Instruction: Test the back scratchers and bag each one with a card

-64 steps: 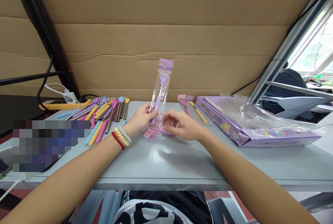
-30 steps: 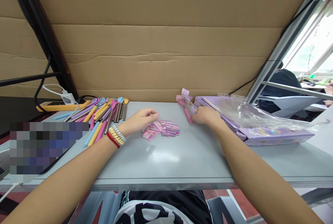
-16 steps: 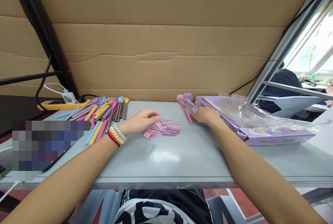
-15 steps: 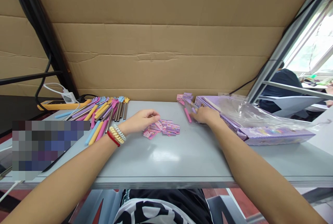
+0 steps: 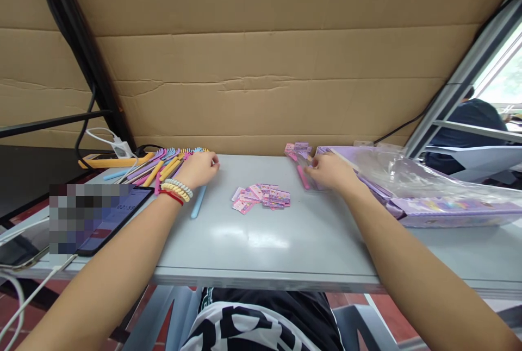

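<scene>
My left hand (image 5: 199, 169) is closed at the right end of a pile of colourful back scratchers (image 5: 163, 169) with claw-shaped heads. From under it the light blue handle of a back scratcher (image 5: 198, 202) slants toward me; its upper part is hidden by the fingers. My right hand (image 5: 331, 170) pinches the edge of a clear bag at the back right. In that spot lie a pink back scratcher (image 5: 303, 177) and a purple one, with pink printed cards (image 5: 299, 148) at their heads. Between my hands small pink printed cards (image 5: 261, 196) lie in a loose, overlapping heap.
A purple box (image 5: 457, 218) with clear plastic (image 5: 411, 171) over it lies at the right. On the left are a phone (image 5: 118, 218), white cables and a yellow-edged device (image 5: 118, 162). Cardboard (image 5: 261, 57) walls the back. Beyond the frame at right sits a person (image 5: 473, 128).
My left hand has moved from the pink cards left to the back scratcher pile, where a blue handle now sticks out below it. My right hand stays by the bagged back scratchers.
</scene>
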Demonstrator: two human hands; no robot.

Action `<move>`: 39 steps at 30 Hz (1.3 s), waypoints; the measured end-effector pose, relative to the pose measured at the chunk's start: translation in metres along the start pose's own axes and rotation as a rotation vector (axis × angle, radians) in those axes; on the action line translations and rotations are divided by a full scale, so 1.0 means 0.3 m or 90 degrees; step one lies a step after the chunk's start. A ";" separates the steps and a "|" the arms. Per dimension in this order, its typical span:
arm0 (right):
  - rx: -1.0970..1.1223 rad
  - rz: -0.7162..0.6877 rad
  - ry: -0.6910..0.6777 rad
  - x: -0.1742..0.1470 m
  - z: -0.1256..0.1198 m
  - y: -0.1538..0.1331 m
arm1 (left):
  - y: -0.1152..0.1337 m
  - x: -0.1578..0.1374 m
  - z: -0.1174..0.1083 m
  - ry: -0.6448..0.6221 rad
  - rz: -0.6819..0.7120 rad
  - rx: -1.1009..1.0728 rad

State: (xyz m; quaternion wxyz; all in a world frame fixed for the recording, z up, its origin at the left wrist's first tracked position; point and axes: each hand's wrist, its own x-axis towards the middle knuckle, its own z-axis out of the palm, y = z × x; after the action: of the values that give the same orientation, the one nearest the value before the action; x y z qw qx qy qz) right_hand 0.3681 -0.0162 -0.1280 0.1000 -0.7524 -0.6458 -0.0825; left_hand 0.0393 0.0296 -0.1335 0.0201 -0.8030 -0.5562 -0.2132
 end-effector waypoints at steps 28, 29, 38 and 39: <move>-0.064 0.213 -0.050 -0.047 -0.135 0.154 | 0.062 -0.020 0.068 -0.229 0.085 0.026; -0.046 0.218 -0.053 -0.045 -0.136 0.167 | 0.062 -0.020 0.067 -0.230 0.085 0.028; 0.031 0.247 0.053 -0.034 -0.148 0.231 | 0.052 -0.012 0.078 -0.231 0.102 0.026; 0.041 0.249 0.065 -0.032 -0.144 0.233 | 0.052 -0.012 0.079 -0.230 0.102 0.026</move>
State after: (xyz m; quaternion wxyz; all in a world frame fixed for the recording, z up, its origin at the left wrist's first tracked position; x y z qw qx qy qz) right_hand 0.4361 -0.0468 -0.0919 0.1707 -0.8548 -0.4836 -0.0792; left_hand 0.0598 0.0269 -0.1531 -0.0471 -0.8695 -0.4889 -0.0519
